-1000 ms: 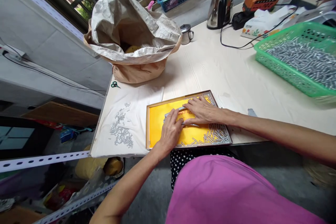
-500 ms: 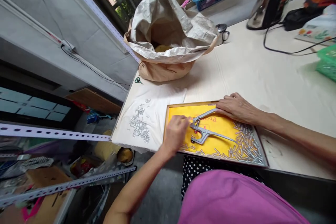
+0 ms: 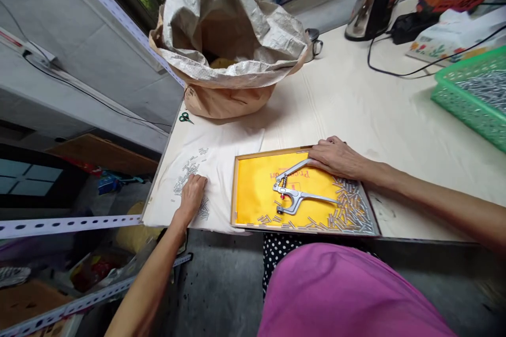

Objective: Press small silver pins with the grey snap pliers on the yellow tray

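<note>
A wooden-framed tray (image 3: 233, 189) with a yellow bottom lies at the table's near edge. Metal pliers (image 3: 296, 196) lie open inside it, beside several small metal pins (image 3: 350, 209). My right hand (image 3: 336, 157) rests on the tray's far edge, fingers curled over the upper pliers handle. Left of the tray lies a white cloth (image 3: 221, 155) with a scatter of loose metal pins (image 3: 185, 174). My left hand (image 3: 192, 195) sits on that scatter with fingers bent down onto the pins; whether it holds any is hidden.
A big open paper sack (image 3: 225, 37) stands behind the cloth, small green scissors (image 3: 184, 117) beside it. A green basket (image 3: 470, 96) of metal pins sits far right. A kettle (image 3: 373, 0), cables and boxes line the back. Metal shelving (image 3: 59, 221) lies left of the table.
My left hand has left the tray and moved left onto the pins on the white cloth. The pliers now lie free in the tray; my right hand has stayed at the tray's far edge.
</note>
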A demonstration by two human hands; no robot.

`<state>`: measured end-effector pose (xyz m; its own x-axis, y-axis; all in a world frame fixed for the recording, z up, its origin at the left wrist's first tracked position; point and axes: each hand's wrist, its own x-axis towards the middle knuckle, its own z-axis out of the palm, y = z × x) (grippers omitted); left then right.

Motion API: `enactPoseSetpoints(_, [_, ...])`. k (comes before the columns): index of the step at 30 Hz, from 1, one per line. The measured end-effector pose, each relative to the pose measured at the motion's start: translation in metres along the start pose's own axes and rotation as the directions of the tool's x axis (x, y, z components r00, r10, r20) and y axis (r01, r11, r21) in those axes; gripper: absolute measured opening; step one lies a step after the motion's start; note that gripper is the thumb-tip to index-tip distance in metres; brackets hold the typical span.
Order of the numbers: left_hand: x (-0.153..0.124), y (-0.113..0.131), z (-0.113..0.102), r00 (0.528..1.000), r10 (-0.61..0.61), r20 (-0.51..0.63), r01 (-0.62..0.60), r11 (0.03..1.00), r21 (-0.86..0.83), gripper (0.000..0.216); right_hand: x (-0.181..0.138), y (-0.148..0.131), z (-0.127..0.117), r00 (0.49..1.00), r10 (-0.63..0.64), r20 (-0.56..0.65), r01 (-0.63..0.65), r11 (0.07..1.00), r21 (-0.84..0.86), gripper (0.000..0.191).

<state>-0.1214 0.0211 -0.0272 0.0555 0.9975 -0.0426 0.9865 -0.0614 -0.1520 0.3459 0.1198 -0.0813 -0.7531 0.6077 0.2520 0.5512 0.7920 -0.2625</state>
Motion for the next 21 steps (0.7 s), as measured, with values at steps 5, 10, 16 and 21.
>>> enactPoseSetpoints(5, [-0.007,0.063,-0.021,0.982,-0.108,-0.153,0.026,0.887,-0.46,0.022,-0.001,0.002,0.002,1.0,-0.008,-0.004,0.008,1.0,0.0,0.054])
enactPoseSetpoints(10, [-0.024,0.175,-0.038,0.987,-0.038,0.155,0.155,0.456,-0.876,0.024,-0.001,0.001,-0.001,1.0,-0.003,-0.007,0.002,1.0,-0.007,0.054])
enactPoseSetpoints(16, [-0.022,0.212,-0.037,0.963,-0.007,0.27,0.242,0.47,-0.849,0.023,-0.001,0.002,0.002,0.999,-0.019,-0.041,0.019,1.0,-0.007,0.054])
enactPoseSetpoints(21, [-0.017,0.207,-0.034,0.954,-0.019,0.299,0.255,0.576,-0.777,0.025,-0.002,0.005,0.006,0.996,-0.034,-0.077,0.033,0.999,-0.011,0.052])
